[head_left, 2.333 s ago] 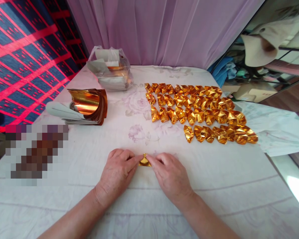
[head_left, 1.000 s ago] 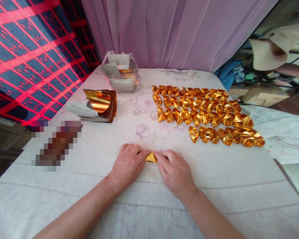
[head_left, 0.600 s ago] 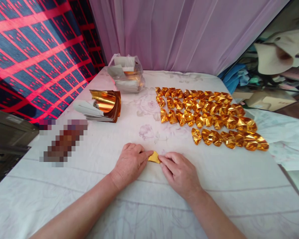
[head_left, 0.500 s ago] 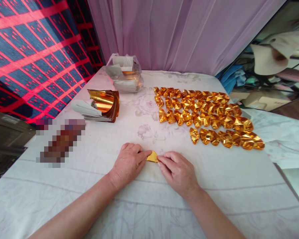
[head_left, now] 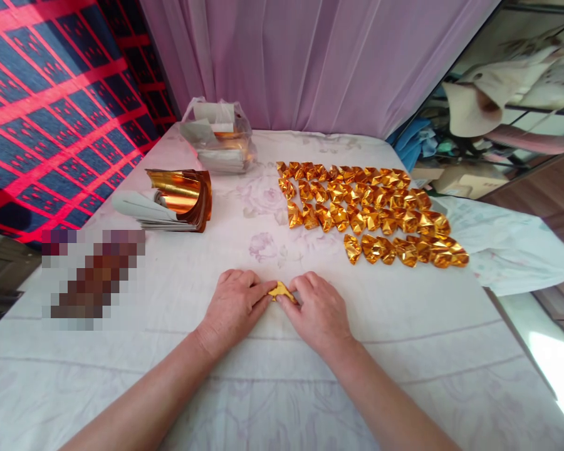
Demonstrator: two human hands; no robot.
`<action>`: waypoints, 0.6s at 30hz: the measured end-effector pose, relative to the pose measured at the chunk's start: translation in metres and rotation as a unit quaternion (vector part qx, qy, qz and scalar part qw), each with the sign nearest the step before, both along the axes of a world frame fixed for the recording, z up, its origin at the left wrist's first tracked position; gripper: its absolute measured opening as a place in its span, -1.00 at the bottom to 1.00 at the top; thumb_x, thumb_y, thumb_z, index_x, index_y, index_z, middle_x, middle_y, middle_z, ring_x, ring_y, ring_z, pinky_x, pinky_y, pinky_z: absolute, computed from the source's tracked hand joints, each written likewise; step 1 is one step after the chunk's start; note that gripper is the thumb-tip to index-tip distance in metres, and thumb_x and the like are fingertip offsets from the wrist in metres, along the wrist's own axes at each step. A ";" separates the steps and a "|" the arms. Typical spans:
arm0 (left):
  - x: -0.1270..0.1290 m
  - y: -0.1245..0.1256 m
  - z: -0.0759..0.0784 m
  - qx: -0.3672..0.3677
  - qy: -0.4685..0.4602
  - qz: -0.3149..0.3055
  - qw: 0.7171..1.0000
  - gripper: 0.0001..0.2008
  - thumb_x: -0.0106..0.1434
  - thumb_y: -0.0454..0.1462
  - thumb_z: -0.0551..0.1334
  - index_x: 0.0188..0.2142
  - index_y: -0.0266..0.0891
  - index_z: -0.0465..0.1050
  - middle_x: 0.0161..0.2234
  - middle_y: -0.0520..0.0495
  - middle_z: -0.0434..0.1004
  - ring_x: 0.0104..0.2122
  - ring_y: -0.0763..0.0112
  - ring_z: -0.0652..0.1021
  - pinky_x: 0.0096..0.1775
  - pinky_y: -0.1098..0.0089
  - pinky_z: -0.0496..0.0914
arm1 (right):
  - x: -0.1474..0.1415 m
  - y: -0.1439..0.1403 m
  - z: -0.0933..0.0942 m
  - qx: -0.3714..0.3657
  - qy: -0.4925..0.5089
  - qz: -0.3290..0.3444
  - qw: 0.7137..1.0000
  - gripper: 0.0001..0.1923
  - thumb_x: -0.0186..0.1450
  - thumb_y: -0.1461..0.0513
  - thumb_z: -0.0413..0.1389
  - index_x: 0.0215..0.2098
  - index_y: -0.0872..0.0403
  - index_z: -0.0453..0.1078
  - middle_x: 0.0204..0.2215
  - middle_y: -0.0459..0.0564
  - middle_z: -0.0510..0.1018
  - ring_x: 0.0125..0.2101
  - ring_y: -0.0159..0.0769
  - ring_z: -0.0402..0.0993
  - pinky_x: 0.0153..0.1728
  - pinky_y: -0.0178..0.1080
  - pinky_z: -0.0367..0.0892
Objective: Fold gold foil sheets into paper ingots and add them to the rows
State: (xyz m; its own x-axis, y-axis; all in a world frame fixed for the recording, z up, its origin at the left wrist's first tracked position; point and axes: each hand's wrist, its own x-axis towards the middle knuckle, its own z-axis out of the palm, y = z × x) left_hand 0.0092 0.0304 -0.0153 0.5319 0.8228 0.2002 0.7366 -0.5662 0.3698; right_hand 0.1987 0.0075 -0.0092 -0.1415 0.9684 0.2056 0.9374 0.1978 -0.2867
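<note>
Head view: left hand [head_left: 232, 307] and right hand [head_left: 317, 308] lie knuckles-up on the white sheet [head_left: 404, 351], fingertips pinching a small gold foil piece [head_left: 281, 290] between them at near centre. Beyond right, rows of folded gold pieces [head_left: 371, 210]; beyond left, curled foil stack [head_left: 181, 197] and plastic bag [head_left: 216, 134].

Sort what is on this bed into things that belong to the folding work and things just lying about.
Belonging to the work:
- gold paper piece, pinched between left hand and right hand
- folded gold pieces in rows
- stack of gold sheets
- plastic bag of sheets

Lying about:
- white cloth at the right edge
- hat on the rack
</note>
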 end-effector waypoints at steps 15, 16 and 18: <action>-0.002 0.001 0.002 -0.005 -0.011 -0.019 1.000 -0.71 0.41 -0.26 0.10 0.01 -0.08 0.54 -0.31 -0.07 0.49 -0.30 0.29 0.47 -0.18 0.19 0.29 | 0.031 0.000 -0.007 -0.040 0.190 0.106 0.975 -0.77 0.29 0.38 0.07 -0.21 0.00 0.51 -0.29 -0.08 0.55 -0.27 -0.35 0.50 -0.23 -0.29 0.39; -0.003 0.002 0.003 -0.007 -0.013 -0.025 1.000 -0.70 0.41 -0.28 0.09 0.02 -0.08 0.53 -0.31 -0.07 0.49 -0.30 0.29 0.47 -0.18 0.19 0.29 | 0.031 0.000 -0.007 -0.033 0.180 0.114 0.977 -0.75 0.30 0.37 0.06 -0.16 -0.01 0.52 -0.28 -0.07 0.56 -0.26 -0.34 0.50 -0.22 -0.29 0.39; -0.005 0.003 0.004 -0.009 -0.015 -0.035 0.999 -0.68 0.41 -0.30 0.07 0.04 -0.08 0.52 -0.31 -0.07 0.49 -0.30 0.29 0.48 -0.18 0.18 0.30 | 0.031 -0.001 -0.008 -0.014 0.152 0.131 0.979 -0.72 0.33 0.36 0.05 -0.10 0.00 0.53 -0.27 -0.04 0.55 -0.26 -0.32 0.49 -0.22 -0.28 0.39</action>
